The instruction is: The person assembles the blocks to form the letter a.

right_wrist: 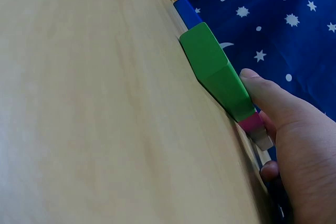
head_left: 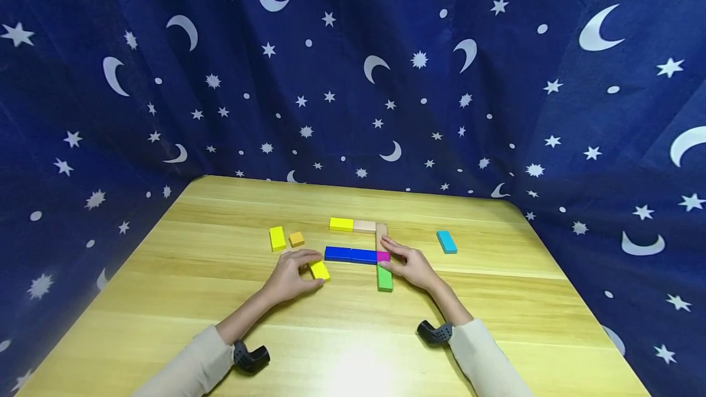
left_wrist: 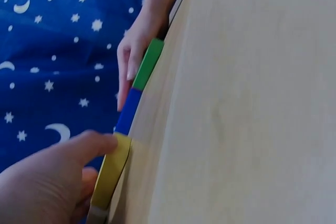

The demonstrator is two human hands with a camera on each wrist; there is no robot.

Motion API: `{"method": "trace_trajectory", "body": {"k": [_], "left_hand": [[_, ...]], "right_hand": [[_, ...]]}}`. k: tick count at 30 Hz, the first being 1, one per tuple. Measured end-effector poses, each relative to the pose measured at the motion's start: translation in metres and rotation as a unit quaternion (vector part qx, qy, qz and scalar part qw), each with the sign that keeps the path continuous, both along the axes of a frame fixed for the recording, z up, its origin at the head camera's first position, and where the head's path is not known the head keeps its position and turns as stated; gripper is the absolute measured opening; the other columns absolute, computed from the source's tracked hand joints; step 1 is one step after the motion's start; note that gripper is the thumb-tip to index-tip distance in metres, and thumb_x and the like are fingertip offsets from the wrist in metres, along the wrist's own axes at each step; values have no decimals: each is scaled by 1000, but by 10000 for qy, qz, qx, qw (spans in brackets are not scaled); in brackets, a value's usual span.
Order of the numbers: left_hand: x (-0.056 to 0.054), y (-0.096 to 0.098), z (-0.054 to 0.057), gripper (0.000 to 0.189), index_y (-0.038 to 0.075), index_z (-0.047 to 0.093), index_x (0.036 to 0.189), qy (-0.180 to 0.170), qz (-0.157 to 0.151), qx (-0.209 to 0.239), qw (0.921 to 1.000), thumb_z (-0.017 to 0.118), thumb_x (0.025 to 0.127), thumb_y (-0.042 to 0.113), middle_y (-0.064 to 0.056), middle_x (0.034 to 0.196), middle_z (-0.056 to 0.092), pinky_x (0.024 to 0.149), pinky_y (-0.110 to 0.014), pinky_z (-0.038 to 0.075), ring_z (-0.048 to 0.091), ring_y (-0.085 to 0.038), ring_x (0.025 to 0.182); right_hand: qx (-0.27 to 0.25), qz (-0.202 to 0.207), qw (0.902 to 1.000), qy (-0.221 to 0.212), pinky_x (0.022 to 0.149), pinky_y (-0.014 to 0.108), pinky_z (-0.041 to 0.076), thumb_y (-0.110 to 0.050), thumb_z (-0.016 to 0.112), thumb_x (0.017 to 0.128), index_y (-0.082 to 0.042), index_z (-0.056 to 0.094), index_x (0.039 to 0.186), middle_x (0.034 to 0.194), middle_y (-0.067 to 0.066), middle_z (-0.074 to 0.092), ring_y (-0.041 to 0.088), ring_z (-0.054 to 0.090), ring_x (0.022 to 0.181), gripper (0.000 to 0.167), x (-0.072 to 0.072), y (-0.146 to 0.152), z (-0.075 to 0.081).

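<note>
My left hand [head_left: 292,276] holds a yellow block [head_left: 319,270] at the table's middle, its thumb on one side and its fingers curled toward the other. The left wrist view shows that thumb against the yellow block [left_wrist: 111,171]. My right hand [head_left: 412,267] rests along the right side of a block row, its fingers by a bare wood block [head_left: 381,234] and its thumb by a magenta block [head_left: 383,256] and a green block [head_left: 385,277]. Two blue blocks [head_left: 350,255] run left from the magenta one. The right wrist view shows the thumb beside the green block [right_wrist: 215,69].
A yellow block [head_left: 341,224] and a pale wood block [head_left: 364,226] form the row's far arm. Another yellow block [head_left: 277,239] and a small orange block [head_left: 296,239] lie to the left. A light blue block [head_left: 447,242] lies to the right. A starry curtain [head_left: 342,78] hangs behind the table.
</note>
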State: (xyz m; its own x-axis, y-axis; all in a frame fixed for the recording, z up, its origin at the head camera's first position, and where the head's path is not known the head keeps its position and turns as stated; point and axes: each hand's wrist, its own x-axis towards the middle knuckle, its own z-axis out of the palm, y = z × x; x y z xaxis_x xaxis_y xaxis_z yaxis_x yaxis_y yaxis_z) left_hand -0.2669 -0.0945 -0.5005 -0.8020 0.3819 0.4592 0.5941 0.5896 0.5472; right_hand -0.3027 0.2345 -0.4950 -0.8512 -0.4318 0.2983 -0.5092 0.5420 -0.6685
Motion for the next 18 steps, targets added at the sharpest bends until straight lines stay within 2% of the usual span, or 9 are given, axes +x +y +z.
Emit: {"method": "trace_trajectory", "body": {"k": [2,5,14,18], "left_hand": [[-2,-5,0,54,10,64,117,-146,-194,-27,9997,80,70,32,-3,120,60,100,-56,26,52,-25,113],[-5,-13,-1,56,10,62,121,-183,-386,-135,9990,78,72,31,-3,124,58,99,-56,27,51,-26,115],[-10,-26,1,58,9,58,126,-178,-338,-348,9987,74,74,29,-6,128,55,97,-52,32,47,-30,118],[-11,-26,3,56,8,56,128,-131,-550,-465,9973,72,78,28,-8,129,54,99,-52,29,46,-28,120]], "right_hand": [[1,-3,10000,-11,100,42,34,-33,67,84,-12,51,133,140,1,43,26,37,128,56,0,0,0],[-5,-18,10000,-39,100,41,34,-33,67,84,-12,51,133,140,0,43,25,37,128,55,1,-1,0],[-16,20,10000,-64,99,44,36,-33,67,84,-11,51,133,140,1,42,27,37,128,56,2,-2,2],[0,-28,10000,-27,100,43,35,-32,67,84,-12,51,133,140,0,43,27,37,128,55,1,-1,1]]}}
